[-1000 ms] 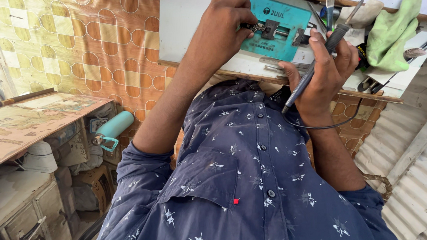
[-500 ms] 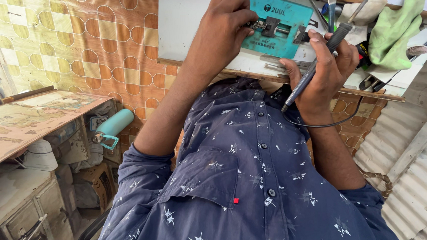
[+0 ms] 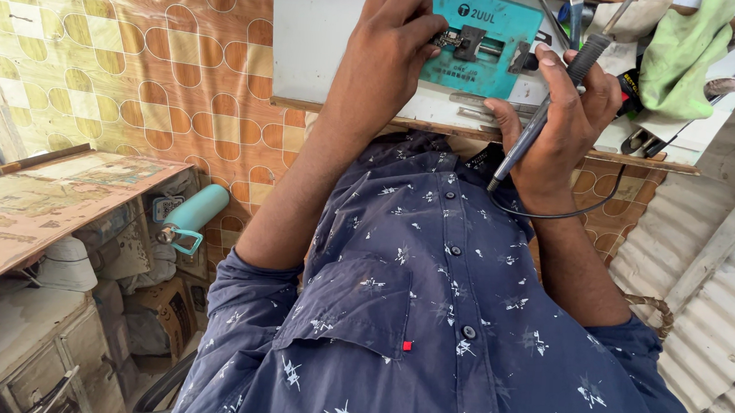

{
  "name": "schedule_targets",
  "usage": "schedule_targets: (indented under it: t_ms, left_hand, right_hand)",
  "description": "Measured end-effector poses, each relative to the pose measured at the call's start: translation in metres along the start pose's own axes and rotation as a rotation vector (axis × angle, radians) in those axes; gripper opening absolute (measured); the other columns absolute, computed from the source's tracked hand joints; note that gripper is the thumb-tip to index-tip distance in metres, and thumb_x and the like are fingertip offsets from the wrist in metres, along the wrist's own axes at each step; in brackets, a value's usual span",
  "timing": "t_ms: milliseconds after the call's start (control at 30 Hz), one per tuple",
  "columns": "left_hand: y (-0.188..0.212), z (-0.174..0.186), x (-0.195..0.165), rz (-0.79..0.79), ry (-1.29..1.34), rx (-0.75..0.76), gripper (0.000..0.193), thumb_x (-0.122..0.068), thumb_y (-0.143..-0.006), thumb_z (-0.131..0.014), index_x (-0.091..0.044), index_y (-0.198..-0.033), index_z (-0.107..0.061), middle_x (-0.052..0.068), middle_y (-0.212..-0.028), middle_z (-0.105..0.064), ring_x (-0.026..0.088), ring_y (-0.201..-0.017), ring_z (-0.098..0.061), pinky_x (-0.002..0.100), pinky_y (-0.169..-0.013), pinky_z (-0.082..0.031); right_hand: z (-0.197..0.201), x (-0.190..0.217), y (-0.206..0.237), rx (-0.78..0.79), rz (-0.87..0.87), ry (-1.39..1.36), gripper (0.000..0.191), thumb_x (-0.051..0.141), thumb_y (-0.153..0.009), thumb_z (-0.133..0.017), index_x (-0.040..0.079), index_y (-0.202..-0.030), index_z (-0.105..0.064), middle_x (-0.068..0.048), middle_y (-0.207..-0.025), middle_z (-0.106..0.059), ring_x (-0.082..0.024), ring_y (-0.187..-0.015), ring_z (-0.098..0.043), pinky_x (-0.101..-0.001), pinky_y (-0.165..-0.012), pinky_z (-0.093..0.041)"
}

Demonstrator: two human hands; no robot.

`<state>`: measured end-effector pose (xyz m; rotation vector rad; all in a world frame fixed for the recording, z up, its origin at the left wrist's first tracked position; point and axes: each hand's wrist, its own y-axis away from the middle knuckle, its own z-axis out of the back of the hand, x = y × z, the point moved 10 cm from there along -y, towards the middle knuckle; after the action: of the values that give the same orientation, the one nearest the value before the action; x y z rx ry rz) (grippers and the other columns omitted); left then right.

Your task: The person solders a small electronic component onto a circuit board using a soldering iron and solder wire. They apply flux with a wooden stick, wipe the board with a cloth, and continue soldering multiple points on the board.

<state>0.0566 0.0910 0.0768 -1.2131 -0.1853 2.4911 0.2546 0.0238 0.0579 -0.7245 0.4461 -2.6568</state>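
Left hand (image 3: pixel 393 44) grip is pinching a small part (image 3: pixel 448 39) on the teal fixture (image 3: pixel 494 37); right hand (image 3: pixel 569 116) grip is clamping a grey pen-shaped tool (image 3: pixel 549 103) just beside it.

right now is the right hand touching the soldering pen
Touching. The head view shows the right hand wrapped around the soldering pen, fingers closed on its grey shaft.

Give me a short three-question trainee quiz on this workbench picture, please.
1. True or false: the right hand grips a pen-shaped corded tool.
2. The left hand's fingertips touch: A) the green cloth, B) the small part clamped in the teal fixture, C) the teal bottle.
3. What does the teal fixture rest on?

Key: 1 true; 2 B; 3 the white bench top.
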Motion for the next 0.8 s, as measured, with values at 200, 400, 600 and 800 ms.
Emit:
schedule_targets:
  t_ms: [200,400,600,800]
  left_hand:
    - [0.0022,-0.0033,0.0018,0.004,-0.03,-0.029,0.024,0.001,-0.086,-0.081,-0.001,-0.108,-0.071,0.007,-0.11,-0.057,0.027,-0.108,-0.057,0.04,-0.092,-0.051]
    - [0.003,-0.0069,0.0019,-0.01,-0.067,-0.015,0.023,0.002,-0.086,-0.079,-0.001,-0.108,-0.071,0.007,-0.11,-0.057,0.028,-0.11,-0.057,0.041,-0.093,-0.051]
    - [0.0006,-0.0062,0.0035,0.008,-0.04,0.005,0.023,0.002,-0.085,-0.08,-0.002,-0.107,-0.072,0.007,-0.11,-0.058,0.028,-0.109,-0.057,0.041,-0.093,-0.051]
    - [-0.0019,-0.0018,0.0033,0.02,0.009,-0.007,0.023,0.003,-0.083,-0.082,-0.001,-0.103,-0.073,0.008,-0.106,-0.059,0.029,-0.107,-0.058,0.043,-0.092,-0.049]
  right_hand:
    - [-0.0007,0.0,0.0008,-0.014,0.024,0.003,0.066,0.048,-0.107,-0.084,0.006,-0.144,-0.05,-0.011,-0.146,-0.066,-0.03,-0.138,-0.054,-0.0508,-0.118,-0.029]
    - [-0.0001,-0.0005,0.0009,-0.017,0.017,0.009,0.066,0.049,-0.106,-0.083,0.006,-0.144,-0.05,-0.011,-0.145,-0.067,-0.031,-0.138,-0.053,-0.0515,-0.118,-0.029]
    - [0.0016,-0.0026,0.0003,-0.039,-0.02,-0.065,0.061,0.043,-0.101,-0.083,0.008,-0.14,-0.053,-0.008,-0.14,-0.069,-0.029,-0.132,-0.055,-0.0511,-0.117,-0.032]
    - [0.0012,-0.0012,0.0002,-0.03,-0.005,-0.033,0.065,0.045,-0.104,-0.087,0.007,-0.142,-0.051,-0.01,-0.142,-0.068,-0.03,-0.134,-0.055,-0.053,-0.118,-0.031]
